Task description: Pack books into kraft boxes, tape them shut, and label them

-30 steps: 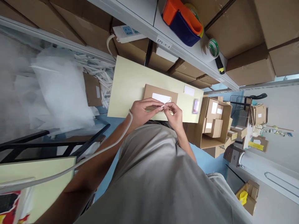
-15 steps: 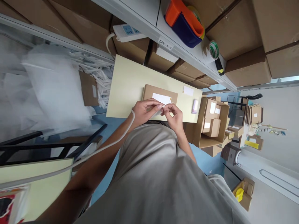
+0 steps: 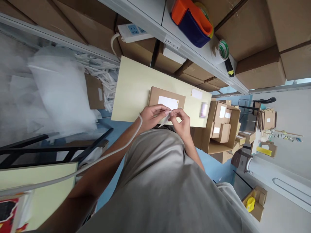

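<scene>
Carton (image 3: 159, 91), brown and closed, lying flat on the pale yellow desk (image 3: 133, 87), with a white label (image 3: 168, 103) on its upper face. Over the carton's near edge, the two hands meet at the fingertips. The left hand (image 3: 153, 117) has its thumb and forefinger pressed together; the right hand (image 3: 181, 120) is bent inward, its thumb and forefinger likewise closed. Each grip pinches a thin white slip (image 3: 165, 120), which hangs obliquely from the fingertips toward the near edge of the desk; its exact nature is too small to tell. A pale cord (image 3: 116, 149) runs along the left forearm to the wrist.

On the right part of the desk lie a white paper (image 3: 196, 94) and, nearer the person, a small item obscured by pixelation (image 3: 203, 110). Just beyond the desk's right end stands an open box (image 3: 220, 148) containing smaller labelled cartons (image 3: 223, 132).

Above, the grey shelf (image 3: 143, 13) carries an orange and dark-blue tape dispenser (image 3: 193, 27), a tape roll (image 3: 217, 55) and, just beside the roll, a black tool with a yellow band (image 3: 229, 67). A white power strip (image 3: 131, 34) is situated below the shelf edge. At left, translucent white sheeting (image 3: 60, 90) is heaped well apart from the hands.
</scene>
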`<state>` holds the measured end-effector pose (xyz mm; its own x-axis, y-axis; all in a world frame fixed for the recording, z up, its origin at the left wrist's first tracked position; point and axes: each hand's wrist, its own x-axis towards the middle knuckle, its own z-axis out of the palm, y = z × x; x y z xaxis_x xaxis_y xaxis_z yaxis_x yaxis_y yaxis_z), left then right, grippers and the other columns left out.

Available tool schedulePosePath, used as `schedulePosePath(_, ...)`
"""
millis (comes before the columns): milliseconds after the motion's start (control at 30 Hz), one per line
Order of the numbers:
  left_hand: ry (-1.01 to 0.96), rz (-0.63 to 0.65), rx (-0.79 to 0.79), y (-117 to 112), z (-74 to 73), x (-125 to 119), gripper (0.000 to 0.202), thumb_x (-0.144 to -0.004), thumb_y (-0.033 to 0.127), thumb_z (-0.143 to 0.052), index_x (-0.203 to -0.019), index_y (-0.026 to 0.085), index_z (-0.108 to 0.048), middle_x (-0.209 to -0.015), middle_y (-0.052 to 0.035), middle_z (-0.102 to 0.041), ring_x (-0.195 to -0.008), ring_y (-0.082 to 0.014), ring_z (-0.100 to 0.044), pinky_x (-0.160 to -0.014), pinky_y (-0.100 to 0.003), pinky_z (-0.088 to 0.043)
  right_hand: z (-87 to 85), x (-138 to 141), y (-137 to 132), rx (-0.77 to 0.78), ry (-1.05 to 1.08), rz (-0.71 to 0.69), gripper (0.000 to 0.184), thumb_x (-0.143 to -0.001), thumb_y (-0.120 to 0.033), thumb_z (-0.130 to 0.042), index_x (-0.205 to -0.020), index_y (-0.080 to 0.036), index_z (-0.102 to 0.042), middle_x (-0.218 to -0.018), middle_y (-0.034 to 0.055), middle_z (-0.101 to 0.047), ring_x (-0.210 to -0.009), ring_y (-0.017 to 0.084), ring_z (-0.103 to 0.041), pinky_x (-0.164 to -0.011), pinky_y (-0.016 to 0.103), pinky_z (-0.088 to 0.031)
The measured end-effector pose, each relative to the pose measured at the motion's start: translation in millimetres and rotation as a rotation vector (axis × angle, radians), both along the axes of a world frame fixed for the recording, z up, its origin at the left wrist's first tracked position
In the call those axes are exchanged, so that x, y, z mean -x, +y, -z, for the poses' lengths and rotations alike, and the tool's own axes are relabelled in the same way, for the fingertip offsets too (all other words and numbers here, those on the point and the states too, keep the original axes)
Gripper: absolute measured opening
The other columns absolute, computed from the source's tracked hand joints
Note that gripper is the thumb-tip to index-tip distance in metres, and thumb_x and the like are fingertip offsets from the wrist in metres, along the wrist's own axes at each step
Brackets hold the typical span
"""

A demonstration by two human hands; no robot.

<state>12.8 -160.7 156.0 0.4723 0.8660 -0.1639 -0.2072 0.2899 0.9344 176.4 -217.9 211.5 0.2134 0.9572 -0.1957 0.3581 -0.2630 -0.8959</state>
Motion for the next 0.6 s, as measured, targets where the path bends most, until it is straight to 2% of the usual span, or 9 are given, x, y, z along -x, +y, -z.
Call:
schedulePosePath(133, 0.011, -0.002, 0.008, -4.6, -1.6, 1.3, 0.063, -0.084, 0.081, -0.089, -0.098, 0.020, -0.088, -0.103, -0.0120, -0.087, -0.102, -0.0297, -0.084, -0.101, -0.041, -0.070, -1.9, 0.4, -5.0, -0.008, -0.013, -0.017, 0.038, -0.104, -0.064, -0.069, -0.097, -0.027, -0.070, -0.085, 0.0006, -0.076, -0.079, 0.020, -0.073, -0.084, 0.036, -0.062)
schedulePosePath(333, 0.003, -0.042, 0.039, -11.5, -4.1, 2.6, 0.060, -0.082, 0.078, -0.092, -0.094, 0.020, -0.086, -0.100, -0.0123, -0.087, -0.101, -0.0307, -0.084, -0.099, -0.042, -0.070, -1.9, 0.3, -9.9, -0.039, -0.033, -0.053, 0.031, -0.104, -0.056, -0.068, -0.096, -0.027, -0.070, -0.087, 0.0006, -0.076, -0.080, 0.019, -0.071, -0.086, 0.036, -0.059)
schedulePosePath(467, 0.003, -0.103, 0.070, -12.5, -0.2, 1.4, 0.057, -0.085, 0.075, -0.089, -0.094, 0.020, -0.084, -0.095, -0.0116, -0.086, -0.094, -0.0294, -0.083, -0.091, -0.043, -0.070, 0.1, 0.4, -8.5, -0.019, -0.046, -0.076, 0.026, -0.102, -0.052, -0.070, -0.095, -0.027, -0.070, -0.087, -0.0002, -0.076, -0.082, 0.020, -0.072, -0.087, 0.036, -0.059)
schedulePosePath(600, 0.026, -0.144, 0.102, -13.9, 5.9, 3.5, 0.054, -0.088, 0.073, -0.085, -0.093, 0.019, -0.081, -0.094, -0.0123, -0.085, -0.092, -0.0288, -0.081, -0.090, -0.044, -0.070, 2.7, 1.8, -4.3, -0.007, -0.041, -0.125, 0.022, -0.101, -0.048, -0.070, -0.095, -0.027, -0.069, -0.086, -0.0007, -0.076, -0.082, 0.020, -0.072, -0.088, 0.035, -0.060)
